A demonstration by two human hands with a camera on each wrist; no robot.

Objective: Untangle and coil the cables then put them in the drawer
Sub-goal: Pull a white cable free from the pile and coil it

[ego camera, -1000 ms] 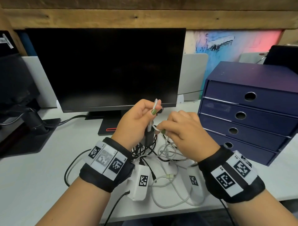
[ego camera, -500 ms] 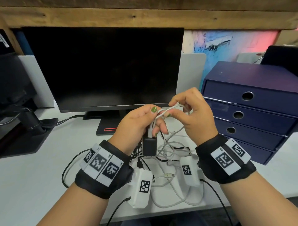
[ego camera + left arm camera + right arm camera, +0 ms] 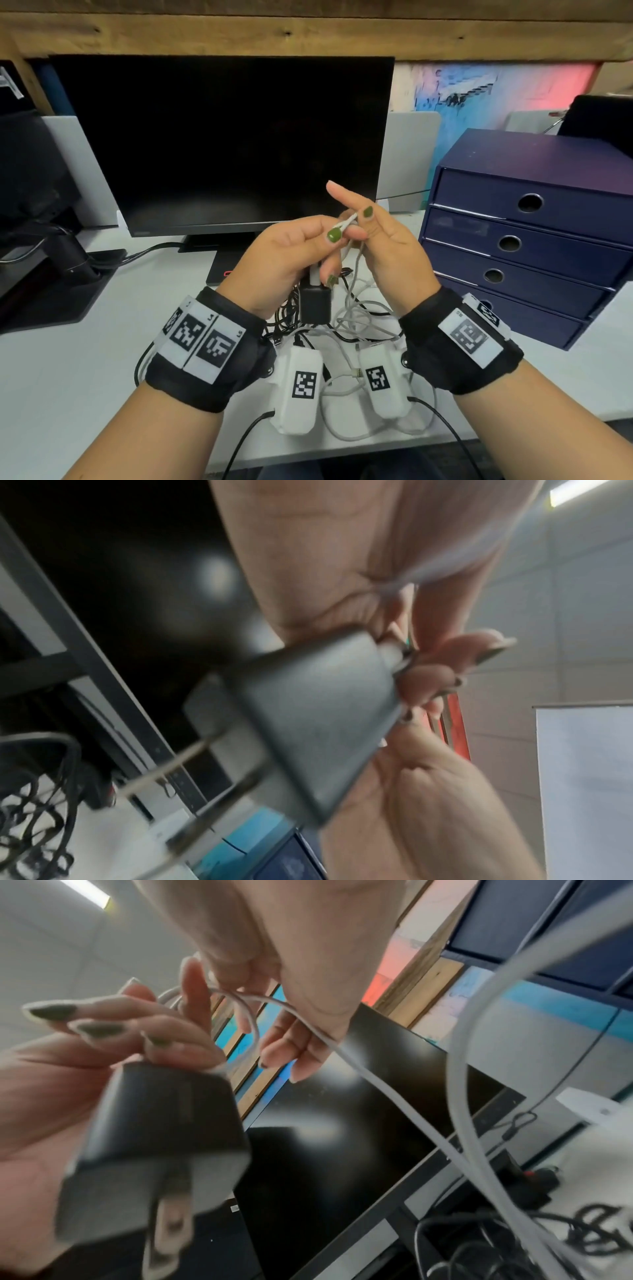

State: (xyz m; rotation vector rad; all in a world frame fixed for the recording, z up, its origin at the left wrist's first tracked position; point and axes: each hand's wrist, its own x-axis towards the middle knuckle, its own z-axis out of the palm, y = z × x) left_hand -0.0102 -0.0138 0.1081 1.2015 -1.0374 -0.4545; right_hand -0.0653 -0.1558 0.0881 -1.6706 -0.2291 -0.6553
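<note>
Both hands are up in front of the monitor (image 3: 219,144). The left hand (image 3: 291,253) clamps the white cable (image 3: 356,260) by its black charger (image 3: 315,303), apparently as an anchor, while the right hand (image 3: 387,246) pinches a loop for coiling. The drawers (image 3: 520,240), right of the monitor, are closed.

The charger (image 3: 308,704) is motion-blurred in both wrist views, and the hands hide part of the white cable (image 3: 356,260).
</note>
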